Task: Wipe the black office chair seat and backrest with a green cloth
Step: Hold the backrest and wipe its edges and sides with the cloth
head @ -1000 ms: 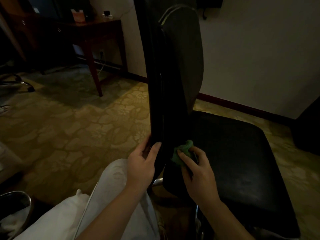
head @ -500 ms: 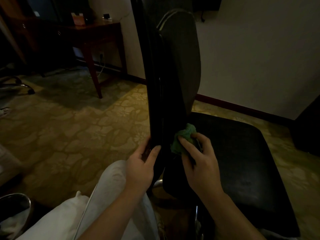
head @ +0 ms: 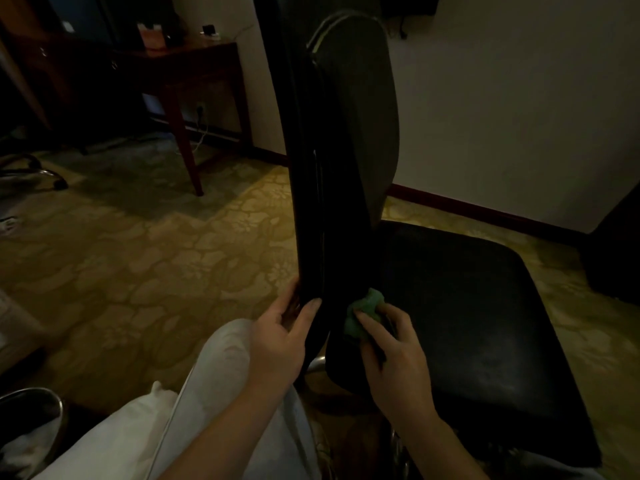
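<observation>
Gripping the backrest [head: 346, 150] edge, the left hand [head: 280, 337] steadies it at six o'clock; at five o'clock the right hand [head: 391, 355] clutches the green cloth [head: 363, 310] against the backrest's base. The cloth has dropped back down: scrubbing strokes continue, the seat [head: 467, 306] at four o'clock likely next.

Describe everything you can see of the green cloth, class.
The green cloth is a small, crumpled wad of soft-looking fabric. The right hand holds it, fingers curled over its lower part, pressing it against the bottom of the black backrest, near the rear edge of the seat. Only its upper folds show.
</observation>
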Motion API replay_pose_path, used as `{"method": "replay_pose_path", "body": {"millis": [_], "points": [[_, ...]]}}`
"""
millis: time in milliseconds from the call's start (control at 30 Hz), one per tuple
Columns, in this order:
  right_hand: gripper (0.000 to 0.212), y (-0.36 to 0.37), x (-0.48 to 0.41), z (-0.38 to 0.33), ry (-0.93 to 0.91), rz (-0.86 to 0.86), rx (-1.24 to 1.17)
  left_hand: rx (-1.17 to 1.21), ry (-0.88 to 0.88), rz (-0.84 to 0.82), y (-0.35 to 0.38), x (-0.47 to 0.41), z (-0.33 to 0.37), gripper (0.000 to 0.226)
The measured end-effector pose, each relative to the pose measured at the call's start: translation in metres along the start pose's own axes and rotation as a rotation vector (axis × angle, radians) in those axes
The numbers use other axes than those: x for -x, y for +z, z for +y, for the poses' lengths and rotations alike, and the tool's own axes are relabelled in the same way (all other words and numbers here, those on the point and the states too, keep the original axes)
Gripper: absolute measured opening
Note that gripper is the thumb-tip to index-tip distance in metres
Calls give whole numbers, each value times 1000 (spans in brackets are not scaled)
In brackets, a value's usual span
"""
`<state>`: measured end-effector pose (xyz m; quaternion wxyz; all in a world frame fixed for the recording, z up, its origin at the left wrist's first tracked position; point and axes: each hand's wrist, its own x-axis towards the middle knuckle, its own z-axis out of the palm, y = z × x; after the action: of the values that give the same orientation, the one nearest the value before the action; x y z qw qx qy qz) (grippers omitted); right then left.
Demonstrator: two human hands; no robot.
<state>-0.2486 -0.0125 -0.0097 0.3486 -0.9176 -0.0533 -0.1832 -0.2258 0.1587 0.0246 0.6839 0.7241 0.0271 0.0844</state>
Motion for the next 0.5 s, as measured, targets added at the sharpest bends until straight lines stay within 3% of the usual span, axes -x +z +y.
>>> {"method": "replay_pose_path", "body": {"millis": [200, 500], "points": [[41, -14, -16, -10, -94, 152, -57, 15, 5, -1, 1, 2, -2, 44], [42, 23, 6, 13, 3, -8, 23, 55, 17, 9, 4, 1, -3, 47]]}}
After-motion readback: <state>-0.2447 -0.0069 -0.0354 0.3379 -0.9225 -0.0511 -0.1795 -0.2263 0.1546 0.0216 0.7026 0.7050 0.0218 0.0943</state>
